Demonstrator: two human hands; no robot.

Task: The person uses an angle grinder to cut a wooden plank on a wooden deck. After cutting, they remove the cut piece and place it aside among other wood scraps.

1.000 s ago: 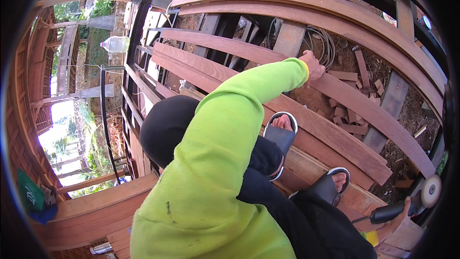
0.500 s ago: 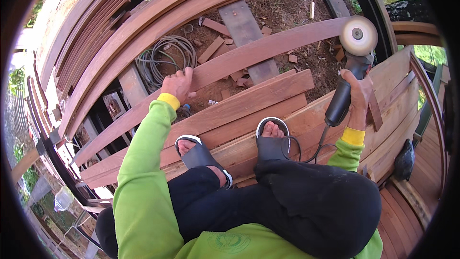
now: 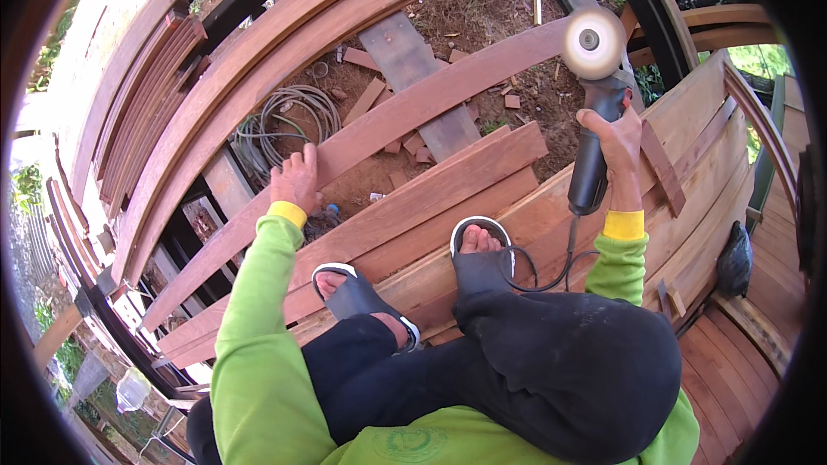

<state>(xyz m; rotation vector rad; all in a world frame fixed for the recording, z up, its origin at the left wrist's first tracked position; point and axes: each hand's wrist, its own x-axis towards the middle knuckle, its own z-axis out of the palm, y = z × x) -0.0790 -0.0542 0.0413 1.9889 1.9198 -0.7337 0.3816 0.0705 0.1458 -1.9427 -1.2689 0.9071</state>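
A long reddish-brown plank [image 3: 431, 102] runs aslant across the frame in front of me. My left hand [image 3: 297, 179] is closed on it left of the middle, thumb and fingers over its edges. In my right hand [image 3: 618, 146] is a dark angle grinder [image 3: 587, 174], gripped around its body with the disc end pointing away from me. Its round, pale disc [image 3: 594, 43] looks evenly blurred and overlaps the plank's far right end, hiding it. I cannot tell whether disc and wood touch. The grinder's cord [image 3: 569, 245] loops back beside my right foot.
My sandalled feet [image 3: 482, 245] rest on loose boards [image 3: 405, 215]. Beyond the plank lie a coiled cable [image 3: 323, 112], wood offcuts [image 3: 366, 99] and bare soil between dark beams [image 3: 659, 13]. Stacked planks [image 3: 151, 103] stand at the left; a dark plastic bag [image 3: 735, 260] sits at the right.
The view has shifted slightly. The grinder has moved a little to the left, away from the dark beam at the right. My left hand, still on the plank, has come slightly nearer.
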